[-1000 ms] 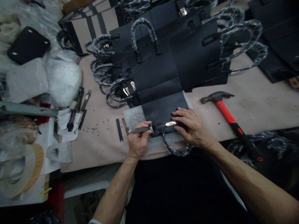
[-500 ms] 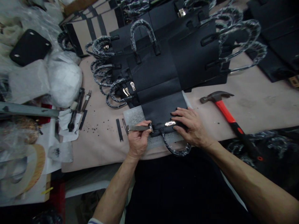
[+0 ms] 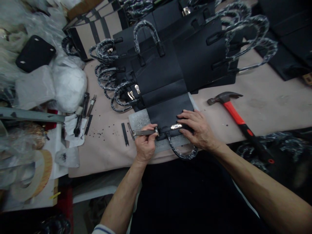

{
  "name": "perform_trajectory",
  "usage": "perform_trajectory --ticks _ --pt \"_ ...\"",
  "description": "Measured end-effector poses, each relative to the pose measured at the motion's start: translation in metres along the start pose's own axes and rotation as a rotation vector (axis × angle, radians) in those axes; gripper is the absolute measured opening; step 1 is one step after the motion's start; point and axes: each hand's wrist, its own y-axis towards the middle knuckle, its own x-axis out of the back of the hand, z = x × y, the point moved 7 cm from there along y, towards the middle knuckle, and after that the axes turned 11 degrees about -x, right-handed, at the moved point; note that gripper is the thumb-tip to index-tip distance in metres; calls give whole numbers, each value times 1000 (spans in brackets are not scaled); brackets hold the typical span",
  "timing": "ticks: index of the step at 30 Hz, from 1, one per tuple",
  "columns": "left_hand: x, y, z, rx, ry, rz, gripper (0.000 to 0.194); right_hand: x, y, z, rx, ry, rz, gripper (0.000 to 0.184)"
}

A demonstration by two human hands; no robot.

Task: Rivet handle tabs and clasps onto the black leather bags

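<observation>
A black leather bag panel (image 3: 168,112) lies flat on a grey pad (image 3: 140,120) at the table's near edge, with a silver clasp plate (image 3: 176,126) and a wrapped handle (image 3: 181,152) hanging over the edge. My left hand (image 3: 145,144) is closed on a slim metal tool (image 3: 143,132) whose tip meets the panel's strap just left of the clasp. My right hand (image 3: 197,128) rests fingers-flat on the panel, pressing beside the clasp.
A red-handled hammer (image 3: 234,113) lies to the right on the beige table (image 3: 263,107). Several black bags with wrapped handles (image 3: 185,52) are stacked behind. Small tools (image 3: 83,113), two black strips (image 3: 124,134) and plastic-wrapped bundles (image 3: 65,84) crowd the left.
The view has shifted slightly down and right, so everything sits a little higher. Both hands hold the same positions on the tool and panel.
</observation>
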Motion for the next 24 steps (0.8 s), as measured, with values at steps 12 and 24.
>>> perform_trajectory --ticks 12,24 --pt "-4 2 -12 -97 114 15 8 0 0 -1 -20 7 -8 26" --pt "-15 18 -28 -180 207 176 12 1 -1 0 -21 7 -25 28"
